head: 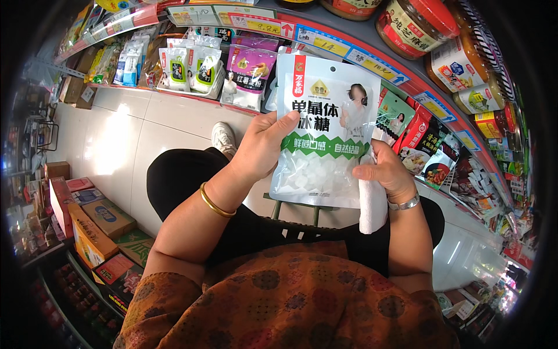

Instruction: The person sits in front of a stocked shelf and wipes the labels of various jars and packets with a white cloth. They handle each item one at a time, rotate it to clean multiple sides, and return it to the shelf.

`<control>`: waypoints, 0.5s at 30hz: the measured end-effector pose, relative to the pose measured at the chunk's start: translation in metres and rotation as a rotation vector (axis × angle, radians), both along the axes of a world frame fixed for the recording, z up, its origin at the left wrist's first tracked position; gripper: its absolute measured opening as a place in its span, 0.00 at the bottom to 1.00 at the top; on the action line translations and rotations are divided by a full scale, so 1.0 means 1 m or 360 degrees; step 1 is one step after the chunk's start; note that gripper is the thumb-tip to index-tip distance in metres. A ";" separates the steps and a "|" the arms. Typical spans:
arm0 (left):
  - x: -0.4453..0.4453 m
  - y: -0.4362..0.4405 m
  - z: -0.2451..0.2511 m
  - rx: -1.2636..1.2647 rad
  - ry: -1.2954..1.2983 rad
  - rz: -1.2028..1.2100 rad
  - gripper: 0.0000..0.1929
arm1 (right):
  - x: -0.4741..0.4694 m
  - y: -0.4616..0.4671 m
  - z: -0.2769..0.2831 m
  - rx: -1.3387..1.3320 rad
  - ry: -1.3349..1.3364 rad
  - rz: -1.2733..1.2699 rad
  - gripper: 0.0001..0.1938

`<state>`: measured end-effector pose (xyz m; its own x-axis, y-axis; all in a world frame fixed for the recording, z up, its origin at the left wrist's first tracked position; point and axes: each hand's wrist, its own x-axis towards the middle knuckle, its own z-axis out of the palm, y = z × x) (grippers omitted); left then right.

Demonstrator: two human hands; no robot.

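A white and clear plastic bag of rock sugar [322,170] is held upright between both hands, its printed front facing me. My left hand [266,144] grips its left edge, thumb on the front. At the right edge, my right hand [386,170] pinches the bag, thumb in front, and also holds a folded white cloth [372,205] that hangs down beside the bag's lower corner. Fingers behind the bag are hidden. Beyond it, purple starch bags [248,74] and small white-green packets [205,65] in a white basket stand on the lower shelf.
A shelf edge with price tags [331,46] curves across above the bag, with glass jars [414,26] on it. Red seasoning packets [418,139] stand at the right. Cardboard boxes [107,216] lie at the left. A green stool frame [316,213] shows between my knees.
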<state>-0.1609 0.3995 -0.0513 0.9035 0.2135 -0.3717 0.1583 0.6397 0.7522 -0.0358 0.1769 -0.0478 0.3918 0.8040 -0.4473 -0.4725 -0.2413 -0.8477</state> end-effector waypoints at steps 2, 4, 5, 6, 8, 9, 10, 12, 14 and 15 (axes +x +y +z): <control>0.000 0.000 -0.001 0.0010 0.0023 -0.0008 0.17 | -0.001 0.000 0.005 0.0017 0.0010 -0.0008 0.35; 0.000 0.002 -0.003 -0.0048 0.0040 -0.0009 0.17 | -0.002 0.000 0.006 0.0039 0.0034 -0.0006 0.34; 0.000 0.003 -0.004 -0.0077 0.0048 -0.0010 0.17 | -0.002 0.000 0.007 0.0050 0.0046 -0.0006 0.34; 0.000 0.002 -0.001 -0.0090 0.0059 0.0011 0.17 | -0.002 -0.001 0.007 0.0042 0.0035 0.0005 0.34; 0.000 0.001 0.001 -0.0086 0.0065 0.0014 0.17 | -0.002 -0.002 0.007 0.0025 0.0013 0.0027 0.33; 0.000 0.001 0.001 -0.0080 0.0069 0.0018 0.17 | -0.002 -0.003 0.007 0.0023 0.0026 0.0030 0.33; 0.001 0.000 0.000 -0.0103 0.0062 0.0023 0.17 | -0.002 -0.003 0.008 0.0022 0.0038 0.0033 0.34; 0.001 0.000 -0.001 -0.0149 0.0050 0.0031 0.17 | -0.002 -0.003 0.009 0.0025 0.0048 0.0025 0.34; 0.001 0.001 -0.001 -0.0131 0.0056 0.0005 0.17 | -0.004 -0.004 0.011 0.0035 0.0042 0.0002 0.34; 0.001 0.001 -0.001 -0.0121 0.0059 -0.0007 0.17 | -0.004 -0.004 0.010 0.0040 0.0044 0.0006 0.34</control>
